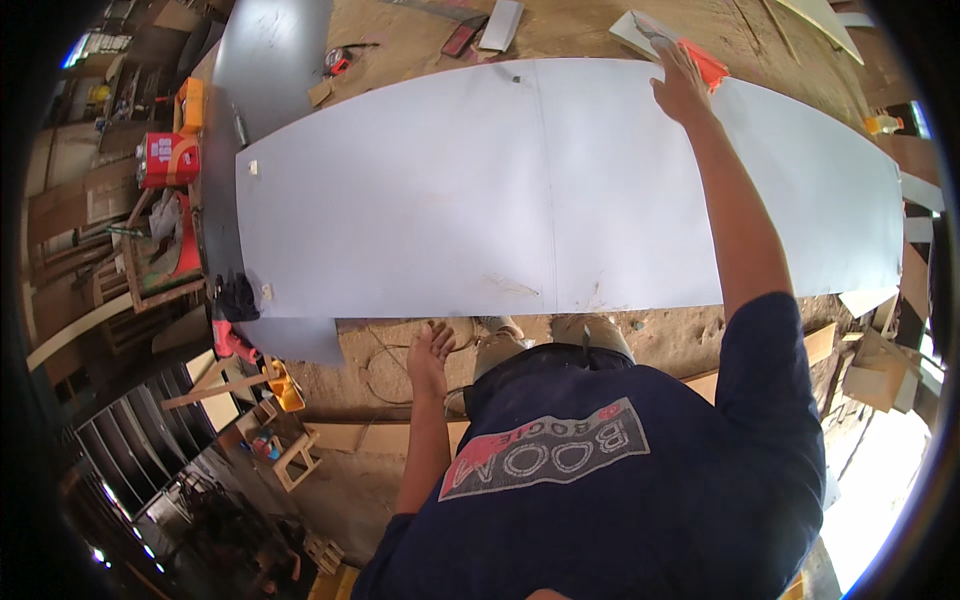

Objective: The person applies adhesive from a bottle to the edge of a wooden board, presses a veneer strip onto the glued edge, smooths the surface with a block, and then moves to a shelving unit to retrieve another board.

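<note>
A large pale grey sheet panel (pixel 400 190) lies before me, with a thin line across its middle. My right arm reaches over its right half. My right hand (pixel 683 88) is at the panel's far edge, thumb apart and fingers stretched out. It is beside or touching an orange-red object (pixel 708 66) with a grey part beyond the fingertips; its kind and the exact contact are unclear. My left hand (pixel 430 357) hangs by the near edge, its fingers loosely bent and apart, with nothing visible in it.
A tape measure (pixel 340 61) lies beyond the panel. At left stand a red can (pixel 168 160) and an orange container (pixel 189 105). A pink-red power tool (pixel 232 342) is by the near left corner. Wood pieces (pixel 880 370) lie right; a cable (pixel 375 375) runs near my feet.
</note>
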Demonstrator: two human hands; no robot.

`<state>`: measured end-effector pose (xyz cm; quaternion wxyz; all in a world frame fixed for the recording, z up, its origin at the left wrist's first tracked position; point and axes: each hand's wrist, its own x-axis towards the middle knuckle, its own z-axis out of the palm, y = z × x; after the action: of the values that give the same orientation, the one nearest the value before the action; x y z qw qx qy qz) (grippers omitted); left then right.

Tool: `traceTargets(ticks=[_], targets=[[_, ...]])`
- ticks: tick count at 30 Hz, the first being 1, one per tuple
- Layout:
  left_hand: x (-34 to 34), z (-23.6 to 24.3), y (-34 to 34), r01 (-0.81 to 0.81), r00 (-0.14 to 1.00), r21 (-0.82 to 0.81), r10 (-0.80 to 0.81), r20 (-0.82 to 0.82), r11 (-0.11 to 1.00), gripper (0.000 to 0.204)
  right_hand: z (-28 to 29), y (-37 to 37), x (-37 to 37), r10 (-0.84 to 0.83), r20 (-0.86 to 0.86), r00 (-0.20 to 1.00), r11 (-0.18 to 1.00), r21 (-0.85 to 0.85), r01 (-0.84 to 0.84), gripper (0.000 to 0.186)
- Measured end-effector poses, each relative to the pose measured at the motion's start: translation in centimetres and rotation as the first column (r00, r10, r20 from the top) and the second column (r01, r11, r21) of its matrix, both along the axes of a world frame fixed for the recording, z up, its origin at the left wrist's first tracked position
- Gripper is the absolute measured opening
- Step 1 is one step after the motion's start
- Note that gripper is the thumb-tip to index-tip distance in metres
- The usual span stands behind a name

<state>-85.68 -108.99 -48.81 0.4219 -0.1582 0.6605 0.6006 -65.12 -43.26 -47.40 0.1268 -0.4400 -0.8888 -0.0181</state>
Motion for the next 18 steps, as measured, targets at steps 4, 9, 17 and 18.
traceTargets(ticks=[4,9,17,18], targets=[[-0.5,-0.5,1.5,-0.241,0.966,0.044,0.235,0.111,0.970,0.055,4.2,-11.2,2.0,0.040,-0.296,0.954,0.990,-0.117,-0.078,0.060],[-1.5,-1.1,1.6,-0.208,0.966,-0.040,0.211,0.149,0.977,0.061,3.1,-27.5,15.7,-0.682,-0.486,0.547,0.728,-0.385,0.567,0.033],[-2.3,-0.7,1.9,-0.029,0.993,-0.035,0.033,0.116,0.999,0.060,-1.3,-38.4,17.4,-0.979,0.038,-0.198,0.018,-0.961,-0.275,0.049],[-2.3,-0.5,1.9,-0.024,0.993,-0.030,0.027,0.111,0.999,0.060,-1.6,-37.9,15.1,-0.965,-0.057,-0.257,0.138,-0.942,-0.306,0.052]])
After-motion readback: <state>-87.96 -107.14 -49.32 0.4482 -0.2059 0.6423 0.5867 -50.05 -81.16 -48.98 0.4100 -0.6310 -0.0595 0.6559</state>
